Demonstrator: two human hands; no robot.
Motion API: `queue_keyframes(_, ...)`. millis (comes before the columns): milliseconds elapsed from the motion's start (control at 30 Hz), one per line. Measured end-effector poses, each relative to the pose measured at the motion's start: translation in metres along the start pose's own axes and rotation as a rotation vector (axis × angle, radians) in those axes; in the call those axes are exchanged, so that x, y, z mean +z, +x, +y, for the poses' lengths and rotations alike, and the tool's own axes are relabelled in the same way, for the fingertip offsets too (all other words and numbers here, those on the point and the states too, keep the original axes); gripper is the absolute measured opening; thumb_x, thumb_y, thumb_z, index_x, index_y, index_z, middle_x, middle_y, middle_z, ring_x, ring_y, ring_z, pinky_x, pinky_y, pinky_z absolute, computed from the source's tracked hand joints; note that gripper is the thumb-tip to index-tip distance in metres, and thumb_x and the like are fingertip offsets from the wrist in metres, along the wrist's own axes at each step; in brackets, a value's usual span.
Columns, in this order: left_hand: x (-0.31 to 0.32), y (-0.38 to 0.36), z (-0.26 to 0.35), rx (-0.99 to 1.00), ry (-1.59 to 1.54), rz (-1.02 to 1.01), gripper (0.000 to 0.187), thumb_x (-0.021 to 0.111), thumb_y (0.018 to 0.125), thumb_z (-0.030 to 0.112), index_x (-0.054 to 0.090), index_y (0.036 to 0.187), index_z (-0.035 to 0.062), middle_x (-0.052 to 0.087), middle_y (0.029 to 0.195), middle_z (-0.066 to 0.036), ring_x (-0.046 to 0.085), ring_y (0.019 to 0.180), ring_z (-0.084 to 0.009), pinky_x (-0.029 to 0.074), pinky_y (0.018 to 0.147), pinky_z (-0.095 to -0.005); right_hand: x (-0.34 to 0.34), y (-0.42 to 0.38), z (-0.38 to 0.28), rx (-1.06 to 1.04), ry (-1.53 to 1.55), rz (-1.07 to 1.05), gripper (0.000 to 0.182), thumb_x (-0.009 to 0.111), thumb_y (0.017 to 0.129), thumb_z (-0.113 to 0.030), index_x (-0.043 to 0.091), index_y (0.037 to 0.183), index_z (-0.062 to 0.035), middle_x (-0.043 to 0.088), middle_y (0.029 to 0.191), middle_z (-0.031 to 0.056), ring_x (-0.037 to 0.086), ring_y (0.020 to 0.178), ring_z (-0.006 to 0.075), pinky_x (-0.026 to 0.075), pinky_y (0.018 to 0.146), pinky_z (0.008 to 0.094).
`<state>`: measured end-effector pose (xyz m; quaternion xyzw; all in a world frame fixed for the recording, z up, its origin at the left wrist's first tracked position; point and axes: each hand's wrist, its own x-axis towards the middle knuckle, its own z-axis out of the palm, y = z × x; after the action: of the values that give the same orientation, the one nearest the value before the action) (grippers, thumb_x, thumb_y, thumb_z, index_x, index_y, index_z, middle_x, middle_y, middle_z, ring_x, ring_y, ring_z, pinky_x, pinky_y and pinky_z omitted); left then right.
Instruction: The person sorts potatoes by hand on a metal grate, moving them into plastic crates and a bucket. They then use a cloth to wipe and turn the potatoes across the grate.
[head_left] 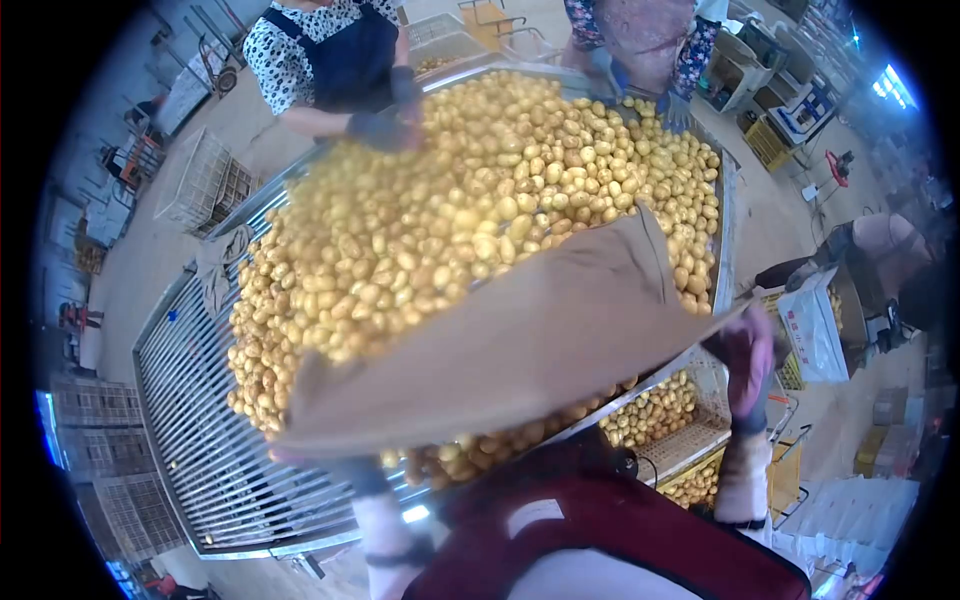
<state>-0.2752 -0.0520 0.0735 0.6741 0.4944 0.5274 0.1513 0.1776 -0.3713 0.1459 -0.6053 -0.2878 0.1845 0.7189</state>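
A wide brown cloth (520, 340), possibly a sack or cover, is stretched in front of me over the near part of a heap of potatoes (400, 240). My right hand (750, 355) is closed around its right corner, beyond the metal edge of the table. At the lower left corner of the cloth is my left hand (340, 468), mostly covered by the fabric but gripping the edge. The cloth's far side rises in a fold above the potatoes.
A slatted metal sorting table (215, 400) carries the heap. Across it stand two people, one with a gloved hand (385, 130) at the potatoes, the other with gloved hands (675, 108). A crate (715, 400) of potatoes stands below the right edge; a grey cloth (220, 268) hangs at left.
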Motion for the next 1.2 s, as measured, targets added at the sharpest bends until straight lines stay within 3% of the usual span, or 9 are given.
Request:
queue_keyframes(67,-0.03,-0.04,0.019,0.402,0.714,-0.051,0.061,0.059,0.094,0.025,0.035,0.145,0.0017,0.046,0.141,-0.02,0.044,0.131,-0.0361,0.023,0.118,-0.0577,-0.048,-0.034,0.032,0.467,-0.383,0.132,0.054,0.053,0.102,-0.04,0.051,0.137,0.0001,0.056,0.128,0.0133,0.06,0.111,0.0199,0.052,0.094,0.038)
queue_keyframes(167,-0.053,-0.08,-0.01,0.336,0.578,-0.287,0.042,0.056,0.089,0.016,0.053,0.129,0.0022,0.054,0.13,-0.018,0.045,0.128,-0.0377,0.022,0.118,-0.0605,-0.072,-0.051,0.104,0.58,-0.757,0.027,0.049,0.058,0.098,-0.043,0.058,0.127,-0.0022,0.055,0.128,0.018,0.061,0.105,0.0242,0.052,0.085,0.0395)
queue_keyframes(233,-0.048,-0.076,-0.019,0.268,0.449,-0.31,0.038,0.058,0.087,0.017,0.059,0.122,0.0026,0.057,0.124,-0.018,0.045,0.127,-0.0393,0.021,0.118,-0.0601,-0.006,-0.042,0.115,0.346,-1.009,0.022,0.051,0.063,0.095,-0.042,0.058,0.127,-0.0031,0.054,0.13,0.02,0.059,0.106,0.0299,0.049,0.089,0.0439)
queue_keyframes(300,-0.013,-0.06,-0.005,0.209,0.305,-0.439,0.041,0.061,0.086,0.02,0.059,0.123,0.0022,0.058,0.125,-0.017,0.045,0.127,-0.0406,0.023,0.117,-0.0595,0.052,-0.007,0.14,-0.35,-1.222,-0.22,0.061,0.071,0.086,-0.04,0.054,0.129,-0.0006,0.049,0.133,0.0248,0.051,0.117,0.0416,0.04,0.101,0.053)
queue_keyframes(500,0.126,-0.041,0.047,0.323,0.283,-1.098,0.062,0.07,0.083,0.05,0.056,0.134,0.0158,0.047,0.145,-0.011,0.038,0.138,-0.0416,0.019,0.109,-0.072,0.138,0.066,0.203,-0.024,-1.34,-0.387,0.092,0.074,0.077,-0.044,0.038,0.143,0.0081,0.034,0.149,0.0333,0.029,0.141,0.0506,0.025,0.116,0.056)
queue_keyframes(767,0.34,0.01,0.033,0.59,0.5,-0.871,0.061,0.056,0.094,0.05,0.051,0.143,0.014,0.033,0.157,-0.019,0.026,0.145,-0.0451,0.013,0.116,-0.0657,0.165,0.205,0.253,-0.104,-1.126,-0.229,0.084,0.059,0.08,-0.031,0.03,0.144,0.016,0.022,0.156,0.0338,0.016,0.147,0.0492,0.015,0.122,0.0524)
queue_keyframes(867,0.346,0.012,0.034,0.567,0.401,-0.932,0.064,0.059,0.09,0.056,0.053,0.142,0.0192,0.03,0.16,-0.017,0.021,0.149,-0.0422,0.008,0.119,-0.0618,0.186,0.219,0.249,0.036,-1.61,-0.365,0.08,0.05,0.085,-0.028,0.025,0.147,0.0166,0.021,0.157,0.0343,0.014,0.148,0.0495,0.013,0.122,0.0506)
queue_keyframes(1033,0.211,0.0,0.046,0.494,0.187,-1.142,0.065,0.068,0.084,0.053,0.056,0.136,0.0164,0.044,0.15,-0.015,0.037,0.139,-0.0429,0.025,0.115,-0.0585,0.17,0.11,0.224,-0.364,-1.357,-0.711,0.076,0.051,0.082,-0.029,0.035,0.141,0.0152,0.022,0.153,0.038,0.018,0.143,0.0562,0.012,0.12,0.0585)
queue_keyframes(1200,0.167,-0.028,0.034,0.306,0.291,-1.221,0.059,0.073,0.081,0.043,0.059,0.129,0.0118,0.049,0.142,-0.015,0.043,0.133,-0.0403,0.034,0.109,-0.0575,0.179,0.066,0.196,-0.01,-0.904,-0.991,0.064,0.062,0.075,-0.031,0.054,0.13,0.0013,0.042,0.136,0.0311,0.037,0.127,0.0533,0.025,0.113,0.059)
